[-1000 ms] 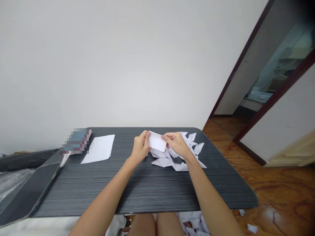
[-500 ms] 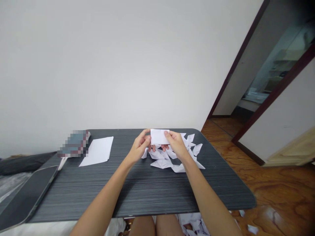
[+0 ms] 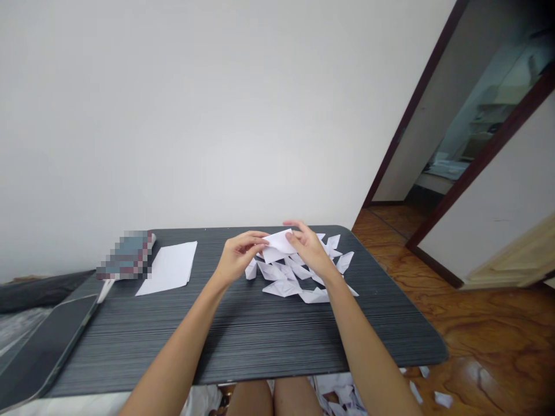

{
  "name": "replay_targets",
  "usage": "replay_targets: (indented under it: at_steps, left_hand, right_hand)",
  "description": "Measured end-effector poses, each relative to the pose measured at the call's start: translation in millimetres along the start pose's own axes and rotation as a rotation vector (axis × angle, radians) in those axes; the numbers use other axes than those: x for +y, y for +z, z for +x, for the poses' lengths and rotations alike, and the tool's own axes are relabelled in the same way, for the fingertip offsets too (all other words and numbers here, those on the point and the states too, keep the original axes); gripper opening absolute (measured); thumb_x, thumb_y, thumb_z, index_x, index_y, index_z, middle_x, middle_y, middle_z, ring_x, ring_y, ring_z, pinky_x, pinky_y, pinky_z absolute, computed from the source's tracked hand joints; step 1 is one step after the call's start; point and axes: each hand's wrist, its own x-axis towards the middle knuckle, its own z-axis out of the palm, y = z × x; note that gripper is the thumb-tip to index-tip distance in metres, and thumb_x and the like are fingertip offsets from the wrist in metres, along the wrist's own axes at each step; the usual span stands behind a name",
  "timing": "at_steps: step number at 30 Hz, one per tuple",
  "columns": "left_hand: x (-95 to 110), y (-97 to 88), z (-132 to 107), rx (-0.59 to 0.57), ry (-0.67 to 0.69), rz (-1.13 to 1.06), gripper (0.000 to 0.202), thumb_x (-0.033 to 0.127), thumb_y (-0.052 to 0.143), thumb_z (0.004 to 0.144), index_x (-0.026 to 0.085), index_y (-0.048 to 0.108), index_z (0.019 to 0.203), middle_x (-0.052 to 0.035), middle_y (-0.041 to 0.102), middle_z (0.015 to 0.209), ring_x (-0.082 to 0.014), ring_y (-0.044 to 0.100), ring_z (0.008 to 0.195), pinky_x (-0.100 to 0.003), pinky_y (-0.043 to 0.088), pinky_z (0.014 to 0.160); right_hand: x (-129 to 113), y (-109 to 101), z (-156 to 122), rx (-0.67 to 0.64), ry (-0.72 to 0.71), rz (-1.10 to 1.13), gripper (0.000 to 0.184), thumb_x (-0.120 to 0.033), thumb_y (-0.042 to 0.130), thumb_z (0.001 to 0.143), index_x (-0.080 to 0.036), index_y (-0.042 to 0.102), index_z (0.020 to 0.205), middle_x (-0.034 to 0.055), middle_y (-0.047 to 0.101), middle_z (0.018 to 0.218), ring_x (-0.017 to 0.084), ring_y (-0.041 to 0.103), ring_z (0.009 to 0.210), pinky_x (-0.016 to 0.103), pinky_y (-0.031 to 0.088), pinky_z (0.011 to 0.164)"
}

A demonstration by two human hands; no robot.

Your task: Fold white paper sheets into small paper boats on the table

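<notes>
Between my hands is a small folded piece of white paper (image 3: 277,245), held up above the table with its layers slightly parted. My left hand (image 3: 239,252) pinches its left edge between thumb and fingers. At the right end, the thumb of my right hand (image 3: 309,245) presses on the paper, while one finger stretches out beyond it. Below and behind the hands lie several folded white paper boats (image 3: 284,287) in a loose heap, partly hidden by my hands and right forearm.
White paper sheets (image 3: 171,266) lie on the dark table (image 3: 243,341) at the left. Beside them are a blurred-out book-like object (image 3: 126,254) and a tablet-like dark device (image 3: 50,346) at the table's edge. White paper pieces (image 3: 443,398) are on the wooden floor.
The folded paper has gone from flat and facing me to tilted, its layers parting. My left hand now pinches its edge, and a right finger has lifted.
</notes>
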Motion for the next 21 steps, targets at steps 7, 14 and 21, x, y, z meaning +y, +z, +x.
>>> replay_targets:
  at_steps: [7, 14, 21]
  left_hand:
    - [-7, 11.3, -4, 0.292, 0.188, 0.378, 0.011, 0.021, 0.056, 0.073, 0.017, 0.066, 0.074, -0.0058, 0.064, 0.080, -0.0143, 0.059, 0.074, -0.026, 0.048, 0.068]
    - [-6, 18.4, -8, 0.240, 0.173, 0.396, 0.014, 0.022, 0.057, 0.072, 0.015, 0.063, 0.081, -0.0059, 0.065, 0.079, -0.0130, 0.060, 0.068, -0.023, 0.050, 0.062]
    - [-5, 10.8, -6, 0.224, 0.101, 0.369, 0.014, 0.023, 0.053, 0.074, 0.015, 0.064, 0.075, -0.0037, 0.066, 0.071, -0.0120, 0.059, 0.062, -0.022, 0.048, 0.059]
  right_hand:
    - [0, 8, -3, 0.065, -0.203, -0.369, 0.023, -0.032, 0.063, 0.064, -0.024, 0.058, 0.084, 0.0041, 0.047, 0.102, 0.019, 0.043, 0.102, 0.032, 0.036, 0.084]
    - [21, 8, 8, 0.245, -0.174, -0.218, 0.012, -0.030, 0.063, 0.064, -0.019, 0.063, 0.067, 0.0054, 0.054, 0.093, 0.021, 0.046, 0.103, 0.033, 0.031, 0.090]
    - [15, 9, 6, 0.244, -0.147, -0.129, 0.015, -0.032, 0.066, 0.059, -0.018, 0.062, 0.061, 0.0047, 0.060, 0.088, 0.020, 0.053, 0.093, 0.032, 0.038, 0.081]
